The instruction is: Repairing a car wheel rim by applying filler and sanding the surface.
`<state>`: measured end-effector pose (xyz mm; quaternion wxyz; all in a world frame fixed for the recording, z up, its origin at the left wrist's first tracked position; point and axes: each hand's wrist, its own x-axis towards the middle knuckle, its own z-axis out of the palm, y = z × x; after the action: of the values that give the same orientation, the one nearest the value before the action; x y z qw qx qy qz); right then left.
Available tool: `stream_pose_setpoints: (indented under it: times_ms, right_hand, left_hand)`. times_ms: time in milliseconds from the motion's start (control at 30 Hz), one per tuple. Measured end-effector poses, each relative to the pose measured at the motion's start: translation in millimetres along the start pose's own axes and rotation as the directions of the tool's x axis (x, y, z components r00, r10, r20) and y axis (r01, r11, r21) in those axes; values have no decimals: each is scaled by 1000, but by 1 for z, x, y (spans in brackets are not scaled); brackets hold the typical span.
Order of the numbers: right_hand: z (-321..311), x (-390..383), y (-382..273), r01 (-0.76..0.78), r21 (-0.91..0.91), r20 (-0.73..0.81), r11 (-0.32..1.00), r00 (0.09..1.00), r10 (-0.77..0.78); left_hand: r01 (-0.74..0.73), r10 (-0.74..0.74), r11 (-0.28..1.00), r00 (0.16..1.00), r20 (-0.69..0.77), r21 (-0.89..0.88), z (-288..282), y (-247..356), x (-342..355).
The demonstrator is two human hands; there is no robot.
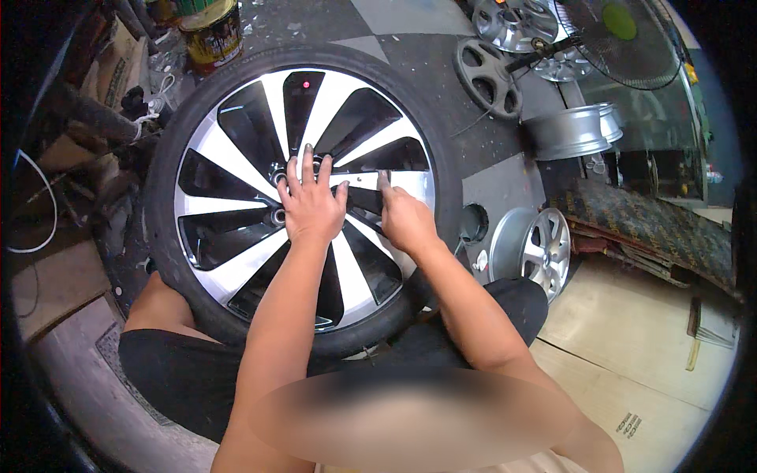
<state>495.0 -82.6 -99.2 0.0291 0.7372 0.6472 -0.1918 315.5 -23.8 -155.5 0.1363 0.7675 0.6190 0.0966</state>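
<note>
A car wheel (374, 281) with white-and-black spokes, its black tire (169, 260) mounted, lies face up between my knees. Over the hub and its bolt holes my left hand (314, 205) rests flat, fingers spread on the rim's face. My right hand (408, 219) is on the spoke that runs right from the hub. Its fingers are curled, with a dark, greyish fingertip pressed on the spoke. Whatever it may hold is too small or hidden to name. A small dark speck shows on the white spoke just left of that fingertip. The hub centre is mostly covered.
At far right stand a fan (623, 39) and several loose alloy rims, one silver rim (572, 132) on its side. Another rim (530, 251) is beside my right knee. A paint can (211, 38) stands beyond the tire. Cardboard (631, 347) covers the floor at right.
</note>
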Motion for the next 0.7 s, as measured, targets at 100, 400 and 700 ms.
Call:
stream_pose_setpoints:
  times_ms: [100,400,700]
  right_hand:
    - [0,-24,-8,-41,12,3,999,999,41]
    - [0,-7,3,-22,1,-47,1000,999,22]
    - [-6,-1,6,-14,64,-66,998,998,18]
  left_hand:
    - [12,-12,1000,1000,2,5,-1,-5,3]
    - [4,-4,1000,1000,4,12,1,-2,-1]
    - [-8,8,1000,1000,2,5,-2,2,-1]
